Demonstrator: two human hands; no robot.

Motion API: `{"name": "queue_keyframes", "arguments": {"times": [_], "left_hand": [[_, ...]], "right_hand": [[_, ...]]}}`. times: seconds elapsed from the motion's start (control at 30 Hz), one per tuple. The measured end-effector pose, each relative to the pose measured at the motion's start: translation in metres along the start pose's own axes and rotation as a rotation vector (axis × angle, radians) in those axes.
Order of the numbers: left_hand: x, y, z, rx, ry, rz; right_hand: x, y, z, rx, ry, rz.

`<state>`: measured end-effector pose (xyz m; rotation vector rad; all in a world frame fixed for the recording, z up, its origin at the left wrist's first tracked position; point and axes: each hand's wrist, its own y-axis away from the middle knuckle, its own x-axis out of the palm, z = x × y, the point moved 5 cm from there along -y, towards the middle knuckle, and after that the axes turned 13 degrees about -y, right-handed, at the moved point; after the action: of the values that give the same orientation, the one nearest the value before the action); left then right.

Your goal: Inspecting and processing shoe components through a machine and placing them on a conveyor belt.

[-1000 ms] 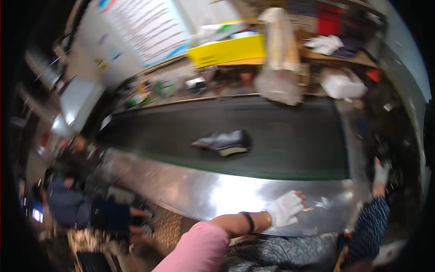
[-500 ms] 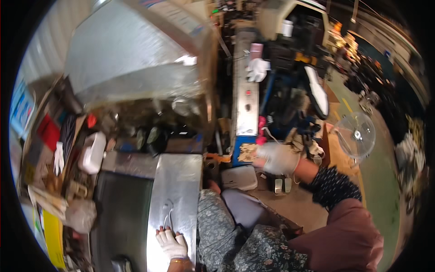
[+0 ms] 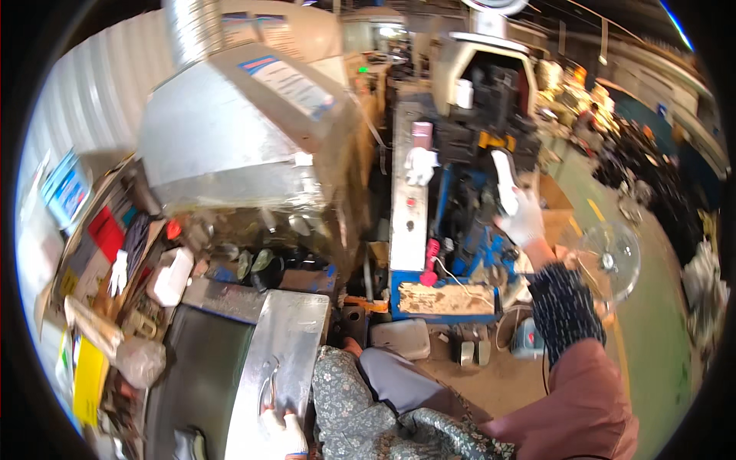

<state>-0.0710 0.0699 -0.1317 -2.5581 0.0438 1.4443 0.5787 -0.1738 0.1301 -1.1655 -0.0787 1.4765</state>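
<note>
Because the shoe (image 3: 503,181) stands sole-outward at the machine (image 3: 502,96), your right hand (image 3: 524,221) reaches its lower end, your left hand (image 3: 284,434) beside the table (image 3: 295,318)'s metal hook (image 3: 271,381), though whether either's fingers grip cannot be told.

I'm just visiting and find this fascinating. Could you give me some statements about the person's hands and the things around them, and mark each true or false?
1. The right hand is at the lower end of a white, sole-shaped piece. True, though whether they touch is hard to tell.
2. The left hand is bare. False: it wears a whitish glove.
3. A dark shoe is on the dark belt. True.
4. The thin metal tool is beside the right hand. False: that tool is at the left hand.
5. The long box at the lower left is red. False: the box is yellow.
</note>
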Motion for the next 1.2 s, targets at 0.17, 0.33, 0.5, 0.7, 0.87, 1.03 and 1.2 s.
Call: {"name": "queue_keyframes", "arguments": {"times": [0.17,0.33,0.5,0.7,0.87,1.03,1.2], "left_hand": [[0.001,0.025,-0.097,0.112,0.788,0.472],[-0.015,0.006,-0.207,0.013,1.438,0.563],[-0.077,-0.015,-0.147,-0.213,1.3,0.68],[-0.052,0.047,-0.068,0.351,0.417,1.35],[-0.073,-0.015,0.091,-0.297,0.09,0.198],[-0.07,-0.016,0.135,0.107,-0.572,0.046],[-0.068,-0.016,0.142,0.053,-0.513,0.047]], "right_hand": [[0.012,0.11,0.066,-0.046,-1.029,0.206],[0.036,0.258,0.193,-0.347,-1.092,0.743],[0.089,0.291,0.266,0.32,-1.734,1.487],[0.117,0.392,0.261,0.452,-0.879,2.321],[0.163,0.4,0.281,1.557,-1.395,2.019],[0.306,0.318,0.4,1.354,-1.748,1.698],[0.445,0.248,0.538,0.32,-1.321,0.862]]}}
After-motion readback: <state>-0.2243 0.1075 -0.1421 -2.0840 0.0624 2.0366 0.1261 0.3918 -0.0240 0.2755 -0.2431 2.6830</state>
